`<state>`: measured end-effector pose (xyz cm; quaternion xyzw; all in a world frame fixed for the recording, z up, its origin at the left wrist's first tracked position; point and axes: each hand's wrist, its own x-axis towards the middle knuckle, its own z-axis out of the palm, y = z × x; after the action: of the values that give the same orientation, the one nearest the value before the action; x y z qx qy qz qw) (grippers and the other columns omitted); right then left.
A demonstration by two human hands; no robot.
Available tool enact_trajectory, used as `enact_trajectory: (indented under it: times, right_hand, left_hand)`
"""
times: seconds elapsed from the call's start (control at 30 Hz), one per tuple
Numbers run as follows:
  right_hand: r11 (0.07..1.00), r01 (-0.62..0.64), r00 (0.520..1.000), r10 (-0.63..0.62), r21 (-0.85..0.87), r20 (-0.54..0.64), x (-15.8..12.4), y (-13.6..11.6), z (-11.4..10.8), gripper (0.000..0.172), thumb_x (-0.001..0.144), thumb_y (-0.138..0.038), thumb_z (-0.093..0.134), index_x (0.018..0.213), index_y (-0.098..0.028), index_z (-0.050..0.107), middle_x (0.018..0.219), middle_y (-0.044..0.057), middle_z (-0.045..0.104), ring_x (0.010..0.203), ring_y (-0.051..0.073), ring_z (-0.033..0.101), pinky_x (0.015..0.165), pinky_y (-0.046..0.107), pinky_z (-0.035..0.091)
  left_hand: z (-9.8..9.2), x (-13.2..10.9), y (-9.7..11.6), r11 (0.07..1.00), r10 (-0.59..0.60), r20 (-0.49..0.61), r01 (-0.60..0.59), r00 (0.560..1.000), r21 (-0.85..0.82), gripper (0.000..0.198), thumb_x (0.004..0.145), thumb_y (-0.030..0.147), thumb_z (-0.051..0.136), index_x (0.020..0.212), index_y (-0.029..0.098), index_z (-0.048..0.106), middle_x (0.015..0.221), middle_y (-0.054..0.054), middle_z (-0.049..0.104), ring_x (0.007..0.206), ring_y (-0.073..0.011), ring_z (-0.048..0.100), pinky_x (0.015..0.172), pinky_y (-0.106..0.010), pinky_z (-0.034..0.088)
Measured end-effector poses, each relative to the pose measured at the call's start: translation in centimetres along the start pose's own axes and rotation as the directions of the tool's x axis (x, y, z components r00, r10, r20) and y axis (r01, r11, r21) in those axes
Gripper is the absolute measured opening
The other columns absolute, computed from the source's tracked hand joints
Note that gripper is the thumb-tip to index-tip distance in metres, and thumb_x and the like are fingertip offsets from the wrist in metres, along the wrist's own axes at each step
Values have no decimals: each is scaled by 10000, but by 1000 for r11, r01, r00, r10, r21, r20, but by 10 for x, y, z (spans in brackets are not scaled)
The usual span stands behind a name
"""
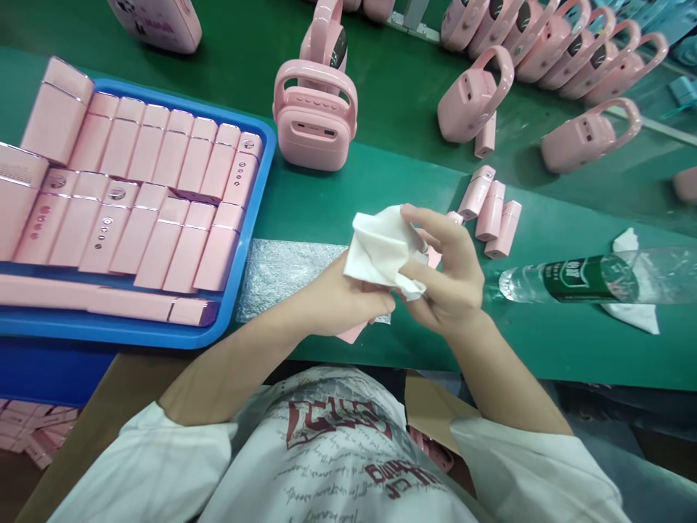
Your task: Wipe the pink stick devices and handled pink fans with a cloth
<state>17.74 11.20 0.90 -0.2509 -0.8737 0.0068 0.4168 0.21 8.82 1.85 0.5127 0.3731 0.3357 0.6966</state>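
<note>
A: What's in the hands?
B: Nearest, a pink piece (353, 334) shows just below the left hand (351, 301), whose fingers are hidden, so I cannot tell what it grips; the right hand (454, 280) pinches a white cloth (378, 247) draped over the left, above the green desk (419, 345)
A: How would you handle that cloth?
B: I'd fold it into a smooth pad, support from beneath, and press lightly and evenly; a glossy casing probably smears, so I'd turn to a fresh fold often
A: And the materials?
B: Thin, creased fabric here; a silvery, crinkled sheet (288, 265) by the left forearm; a blue plastic tray (253, 200) of smooth, square-edged pink boxes (174, 156) with shiny bands; a clear bottle (523, 283) rightward; farther off, rounded pink units (313, 149) with looped handles
</note>
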Motion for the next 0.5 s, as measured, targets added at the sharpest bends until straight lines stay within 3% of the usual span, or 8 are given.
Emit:
enact_trajectory:
  times: [0.23, 0.4, 0.5]
  right_hand:
    - [995, 16, 1000, -16, -99, 8, -3, 4, 2, 416, 940, -234, 462, 1337, -326, 545, 1378, 77, 500, 1215, 267, 565, 845, 405, 629]
    - [999, 38, 999, -38, -38, -14, -7, 5, 0, 440, 930, -206, 477, 1356, -284, 551, 1373, 89, 512, 1186, 267, 588, 774, 367, 636]
    - [999, 31, 999, -31, -38, -7, -8, 5, 4, 462, 947, -207, 440, 1391, -313, 510, 1396, 76, 512, 1186, 248, 600, 775, 347, 633]
  left_hand:
    - [-2, 1, 1, 1000, 25, 0, -25, 1000, 4, 482, 633, 38, 571, 1084, 200, 524, 709, 21, 549, 636, -139, 558, 507, -237, 438]
    - [-3, 1, 1, 1000, 16, -73, -16, 997, -6, 595, 652, 77, 621, 1209, 208, 456, 750, 25, 552, 658, -146, 574, 526, -242, 450]
    - [-2, 0, 2, 1000, 19, -56, -18, 998, 23, 493, 646, 101, 628, 1111, 204, 497, 735, 27, 550, 667, -149, 569, 543, -250, 448]
